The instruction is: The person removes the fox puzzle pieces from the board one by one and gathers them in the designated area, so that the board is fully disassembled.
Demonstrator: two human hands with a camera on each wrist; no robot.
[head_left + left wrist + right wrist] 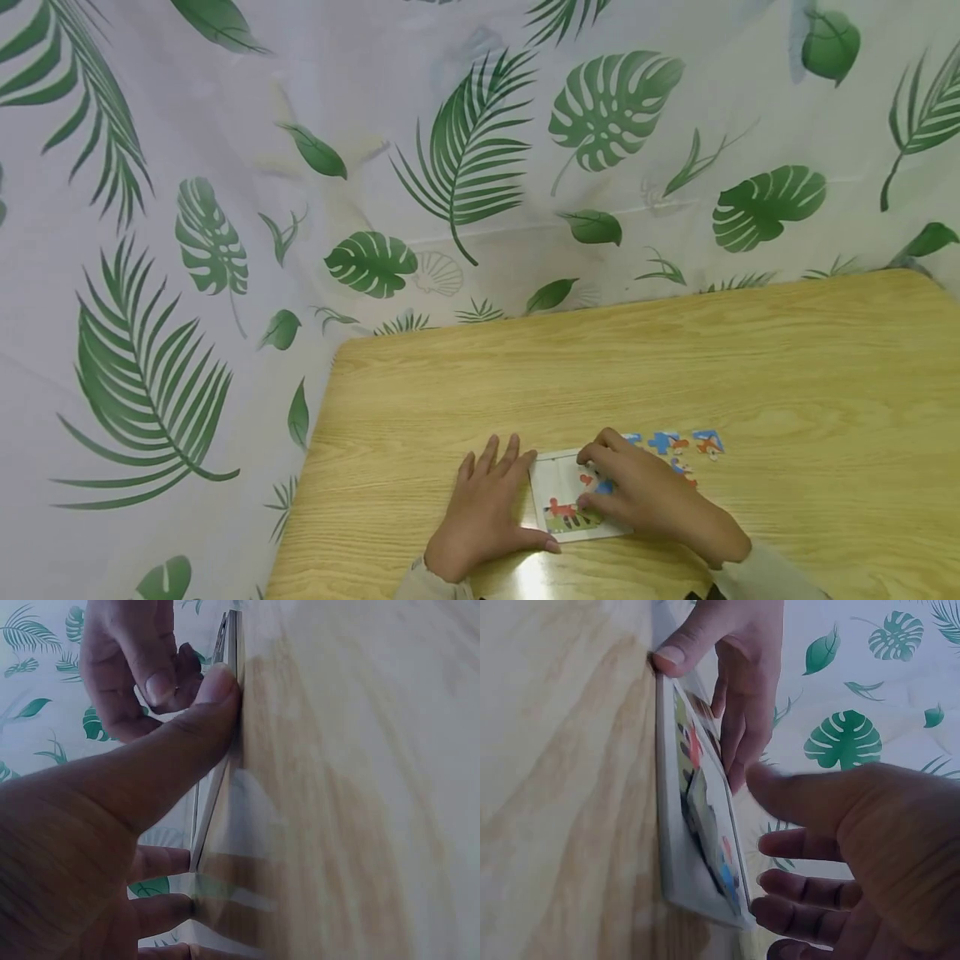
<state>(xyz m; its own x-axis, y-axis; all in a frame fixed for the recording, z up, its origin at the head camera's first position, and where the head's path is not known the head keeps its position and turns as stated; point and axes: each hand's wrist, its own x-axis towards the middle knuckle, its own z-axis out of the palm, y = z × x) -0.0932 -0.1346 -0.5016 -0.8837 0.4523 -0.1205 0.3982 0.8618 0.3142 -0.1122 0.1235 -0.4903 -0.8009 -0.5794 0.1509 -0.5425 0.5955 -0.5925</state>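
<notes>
A small white puzzle tray (553,483) lies on the table, with red, green and blue jigsaw pieces (573,518) along its lower part. My left hand (483,508) spreads around the tray's left side, fingers at the left edge and thumb by the near edge. In the left wrist view that thumb (217,686) presses the tray's rim. Over the tray's right half hovers my right hand (641,492), thumb and fingers apart and gently bent. Beneath it, a tilted jigsaw piece (703,814) leans inside the tray in the right wrist view. The hand hides part of the tray in the head view.
Several loose jigsaw pieces (663,442) lie on the wooden table (450,383) beyond and right of the tray, partly behind the right hand. A white cloth with green leaf prints (480,150) hangs along the table's back and left edges.
</notes>
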